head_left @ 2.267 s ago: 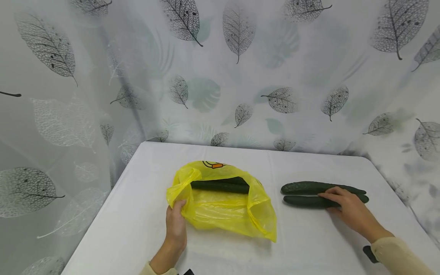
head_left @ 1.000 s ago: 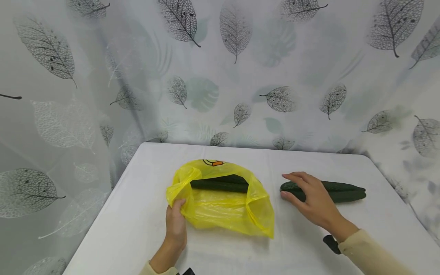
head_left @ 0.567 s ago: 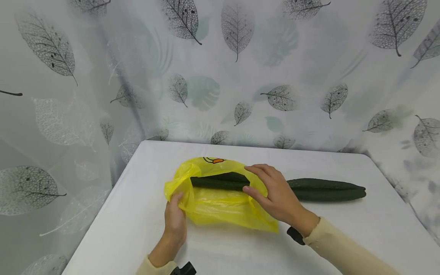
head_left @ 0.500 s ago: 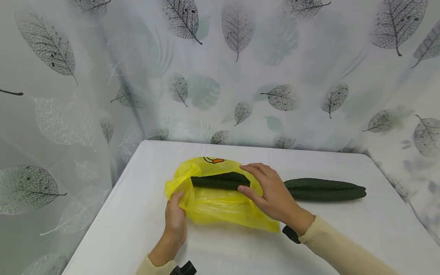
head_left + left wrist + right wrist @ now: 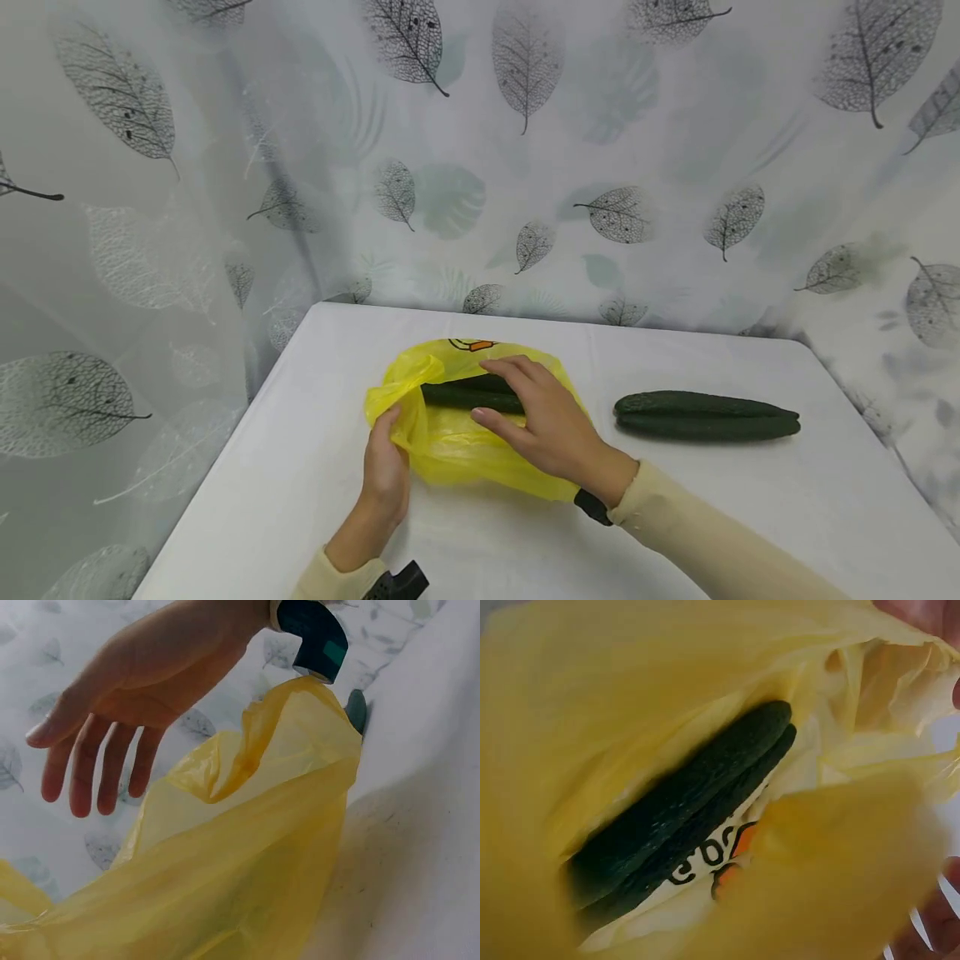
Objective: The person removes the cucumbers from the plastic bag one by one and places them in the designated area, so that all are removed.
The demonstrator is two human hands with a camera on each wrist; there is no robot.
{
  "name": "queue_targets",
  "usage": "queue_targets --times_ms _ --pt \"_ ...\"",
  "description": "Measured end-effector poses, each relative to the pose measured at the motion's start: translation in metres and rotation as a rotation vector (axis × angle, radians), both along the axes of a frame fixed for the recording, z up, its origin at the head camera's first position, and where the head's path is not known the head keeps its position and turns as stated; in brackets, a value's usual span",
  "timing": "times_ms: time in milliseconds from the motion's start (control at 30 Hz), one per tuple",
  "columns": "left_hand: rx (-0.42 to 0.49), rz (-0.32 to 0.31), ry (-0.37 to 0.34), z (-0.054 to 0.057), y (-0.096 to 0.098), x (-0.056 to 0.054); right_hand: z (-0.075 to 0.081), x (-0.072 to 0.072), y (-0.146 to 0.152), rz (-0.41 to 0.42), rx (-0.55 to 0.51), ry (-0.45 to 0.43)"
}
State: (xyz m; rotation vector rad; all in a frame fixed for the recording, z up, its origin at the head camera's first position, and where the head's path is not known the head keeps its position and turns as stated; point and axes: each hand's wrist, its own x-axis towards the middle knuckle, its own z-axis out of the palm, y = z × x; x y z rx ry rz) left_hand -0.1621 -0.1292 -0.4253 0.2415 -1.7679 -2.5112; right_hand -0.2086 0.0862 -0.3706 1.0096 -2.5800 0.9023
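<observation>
My left hand (image 5: 386, 475) grips the left edge of a yellow plastic bag (image 5: 480, 450), whose mouth gapes toward me. Inside lie two dark green cucumbers (image 5: 682, 802), side by side, over black print and orange patches on the bag. Over the right part of the bag's mouth hovers my right hand (image 5: 547, 425), thumb and fingers spread with nothing between them. The left wrist view catches this right hand (image 5: 142, 682) above the bag, its fingers pointing down. Two more cucumbers (image 5: 705, 415) rest together on the table, right of the bag.
Everything stands on a white-covered table (image 5: 675, 500). A leaf-patterned curtain (image 5: 525, 167) rises behind it and along both sides. Each wrist carries a black camera (image 5: 401, 581).
My right hand has left the cucumbers on the right, which now lie pressed together, and moved left over the bag's mouth. My left hand has kept its grip on the bag.
</observation>
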Motion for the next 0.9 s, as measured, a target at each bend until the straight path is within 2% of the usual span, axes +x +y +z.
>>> queue_targets --times_ms 233,500,700,900 --pt "-0.021 -0.013 0.003 0.001 -0.003 -0.001 0.015 0.003 -0.009 0.027 -0.06 -0.098" --pt "0.006 -0.016 -0.02 0.003 -0.003 -0.002 0.029 -0.001 -0.022 0.035 -0.097 -0.123" --pt "0.032 -0.016 -0.017 0.001 -0.003 -0.002 0.027 -0.007 -0.033 0.004 -0.092 -0.165" --pt "0.021 -0.037 -0.019 0.001 -0.005 0.0 0.02 -0.014 -0.035 -0.04 -0.063 -0.232"
